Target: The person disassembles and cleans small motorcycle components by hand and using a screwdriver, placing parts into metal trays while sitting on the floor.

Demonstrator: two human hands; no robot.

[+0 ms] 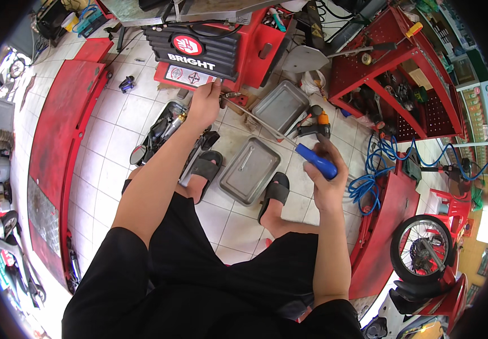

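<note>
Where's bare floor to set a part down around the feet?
Roomiest: tile floor between the left red platform and the tool pile. Smaller: tile between the sandals, below the near tray. Crowded: ahead of the right sandal, with the far tray and orange-black tool; farther right, tangled blue hose.

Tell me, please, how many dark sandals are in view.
2: the left sandal, left of the nearer metal tray, and the right sandal, to that tray's right, both being worn.
</note>
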